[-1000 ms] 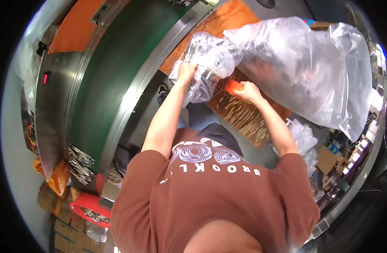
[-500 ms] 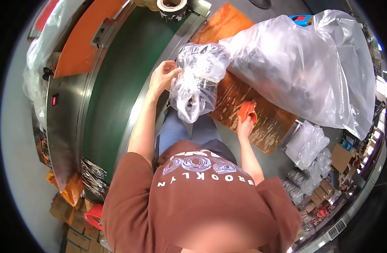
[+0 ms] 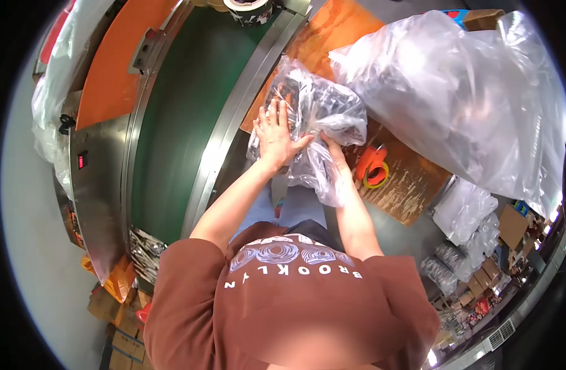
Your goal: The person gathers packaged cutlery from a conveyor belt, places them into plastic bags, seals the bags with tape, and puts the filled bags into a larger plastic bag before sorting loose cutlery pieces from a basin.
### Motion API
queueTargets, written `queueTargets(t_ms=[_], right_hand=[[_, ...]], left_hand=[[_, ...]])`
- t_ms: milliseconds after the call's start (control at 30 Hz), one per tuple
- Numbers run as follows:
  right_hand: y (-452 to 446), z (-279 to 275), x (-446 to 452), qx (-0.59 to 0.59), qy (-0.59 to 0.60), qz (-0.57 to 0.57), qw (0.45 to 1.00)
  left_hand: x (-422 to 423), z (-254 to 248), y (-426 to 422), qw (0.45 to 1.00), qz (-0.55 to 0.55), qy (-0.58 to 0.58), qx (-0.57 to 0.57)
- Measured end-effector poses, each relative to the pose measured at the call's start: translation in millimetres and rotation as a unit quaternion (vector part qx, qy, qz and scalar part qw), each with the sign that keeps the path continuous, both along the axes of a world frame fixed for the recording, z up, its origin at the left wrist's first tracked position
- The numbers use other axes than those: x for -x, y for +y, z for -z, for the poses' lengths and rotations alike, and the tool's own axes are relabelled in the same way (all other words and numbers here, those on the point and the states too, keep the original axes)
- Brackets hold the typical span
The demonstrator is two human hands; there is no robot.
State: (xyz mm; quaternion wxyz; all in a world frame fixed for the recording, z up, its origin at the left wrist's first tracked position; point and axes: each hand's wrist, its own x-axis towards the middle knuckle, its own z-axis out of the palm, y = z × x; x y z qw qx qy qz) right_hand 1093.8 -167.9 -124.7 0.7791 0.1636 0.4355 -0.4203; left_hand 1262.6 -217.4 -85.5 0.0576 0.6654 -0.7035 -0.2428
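Note:
A clear plastic bag [image 3: 335,108] with dark contents, partly orange, lies crumpled on the worn wooden board. My left hand [image 3: 274,137] rests flat on its left side with the fingers spread. At the near right side of the bag, my right hand [image 3: 334,151] grips the loose plastic, its fingers partly hidden by the folds. Just right of that hand, an orange tape dispenser [image 3: 370,165] with a yellow-rimmed roll lies on the board, untouched.
A green conveyor belt [image 3: 172,123] with metal edges runs along the left. A large, full clear plastic sack [image 3: 455,98] covers the board's far right. Tape rolls [image 3: 249,11] sit at the belt's far end. Wrapped packs [image 3: 464,213] are stacked at the right.
My right hand has let go of the tape dispenser, now lying on the board, and moved onto the bag. My left hand has shifted right and flattened on the bag, which lies turned and spread wider.

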Motion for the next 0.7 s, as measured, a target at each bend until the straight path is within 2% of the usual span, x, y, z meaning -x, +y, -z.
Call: queueTargets(t_ms=[33,100,133,200,267,300,333,367,433,500,533,567,600,633,667,700], right_hand=[[3.1,18.7,7.3,0.004,-0.005,-0.016,1.0],[6.2,45.5,21.1,0.013,-0.004,-0.052,0.999],[5.5,45.6,24.3,0.017,-0.001,-0.068,0.998],[3.3,38.1,29.5,0.033,0.017,-0.094,0.995],[13.7,23.8,31.2,0.042,0.036,-0.111,0.992],[20.2,13.9,31.1,0.046,0.047,-0.115,0.991],[28.1,4.4,31.5,0.048,0.058,-0.12,0.99],[35.4,-6.5,32.1,0.054,0.073,-0.126,0.988],[51.4,-32.8,31.7,0.069,0.102,-0.14,0.982],[68.8,-61.4,29.7,0.082,0.132,-0.144,0.977],[79.5,-76.4,27.6,0.089,0.149,-0.146,0.974],[86.8,-91.0,26.0,0.095,0.164,-0.142,0.972],[96.0,-106.5,23.2,0.102,0.182,-0.139,0.968],[100.6,-120.2,21.3,0.11,0.195,-0.13,0.966],[106.3,-135.2,19.0,0.123,0.212,-0.122,0.962],[110.7,-150.3,16.9,0.138,0.233,-0.114,0.956]], left_hand=[[3.1,16.9,5.6,1.0,0.016,-0.017,0.021],[12.2,13.4,1.7,0.999,0.023,-0.036,0.006],[11.3,11.9,1.9,0.999,0.023,-0.039,0.023],[-1.1,0.7,-10.2,0.998,0.039,0.018,-0.045],[-27.3,-17.9,-32.9,0.988,0.036,0.105,-0.11],[-51.7,-22.0,-61.8,0.952,0.044,0.235,-0.191],[-59.9,-65.2,-70.0,0.928,-0.049,0.337,-0.152],[-73.3,-57.8,-81.1,0.938,-0.032,0.34,-0.053],[-88.7,-78.7,-102.8,0.915,0.005,0.401,-0.039],[-96.7,-107.2,-100.5,0.81,0.084,0.524,-0.249],[-91.7,-122.8,-83.8,0.689,0.078,0.62,-0.367],[-88.8,-141.0,-66.3,0.634,0.143,0.648,-0.397],[-90.4,-151.1,-52.4,0.65,0.175,0.619,-0.405],[-94.6,-161.1,-39.0,0.598,0.15,0.64,-0.459],[-95.9,-163.9,-28.5,0.596,0.168,0.65,-0.44],[-94.3,-174.8,-19.8,0.542,0.133,0.669,-0.492]])
